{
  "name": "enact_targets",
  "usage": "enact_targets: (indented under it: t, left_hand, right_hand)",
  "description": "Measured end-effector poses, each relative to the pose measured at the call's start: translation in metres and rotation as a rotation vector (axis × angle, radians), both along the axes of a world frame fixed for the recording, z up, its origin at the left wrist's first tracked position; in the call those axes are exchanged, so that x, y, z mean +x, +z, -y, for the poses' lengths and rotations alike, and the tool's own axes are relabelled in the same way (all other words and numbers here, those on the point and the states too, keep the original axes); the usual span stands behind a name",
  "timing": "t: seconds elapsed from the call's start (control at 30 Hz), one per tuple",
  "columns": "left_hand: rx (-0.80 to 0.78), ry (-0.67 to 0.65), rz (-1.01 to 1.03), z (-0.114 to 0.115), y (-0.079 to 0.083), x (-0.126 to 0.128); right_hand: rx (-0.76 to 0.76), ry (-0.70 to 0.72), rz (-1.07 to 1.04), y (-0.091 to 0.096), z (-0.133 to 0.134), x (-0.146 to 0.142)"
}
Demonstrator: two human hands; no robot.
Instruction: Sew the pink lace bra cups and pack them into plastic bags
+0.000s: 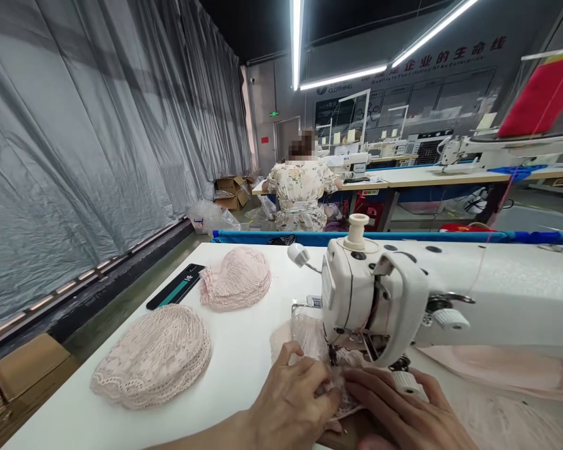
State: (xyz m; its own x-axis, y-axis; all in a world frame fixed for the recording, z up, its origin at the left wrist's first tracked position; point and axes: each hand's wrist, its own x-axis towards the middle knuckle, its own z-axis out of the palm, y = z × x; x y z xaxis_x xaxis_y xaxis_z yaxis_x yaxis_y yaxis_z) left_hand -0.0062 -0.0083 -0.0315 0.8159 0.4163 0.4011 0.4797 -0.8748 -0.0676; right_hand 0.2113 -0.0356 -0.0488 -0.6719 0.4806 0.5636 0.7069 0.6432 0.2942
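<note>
A white sewing machine [349, 281] stands in front of me, its needle area low over a pale pink lace piece [348, 405]. My left hand [295, 395] is closed, its bent fingers gripping the lace just left of the needle. From the right, my right hand [398, 409] reaches beneath the machine head. Its fingers stretch out flat over the same lace, and part of that hand is hidden by a white knob. Sheer fabric [307, 334] spreads on the table behind my left fingers.
Stacked pink lace cups [238, 278] and flat lace pieces [157, 353] lie on the white table [244, 375] at left. Beside them is a black case with a green strip [177, 287]. Pink fabric [507, 369] lies at right. Farther back a person [301, 187] sits at another machine.
</note>
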Motion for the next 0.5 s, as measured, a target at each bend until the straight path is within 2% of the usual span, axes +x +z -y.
enact_targets:
  t: [0.1, 0.37, 0.5]
  left_hand:
    - [-0.033, 0.019, -0.027, -0.006, 0.001, 0.001]
    - [-0.022, 0.034, -0.051, -0.009, 0.003, 0.004]
    - [0.052, 0.016, 0.000, -0.006, 0.000, 0.004]
  right_hand:
    - [0.011, -0.026, 0.080, 0.001, -0.006, 0.004]
    - [0.103, -0.034, 0.103, -0.002, -0.015, 0.003]
    - [0.128, 0.006, 0.035, -0.003, -0.011, 0.001]
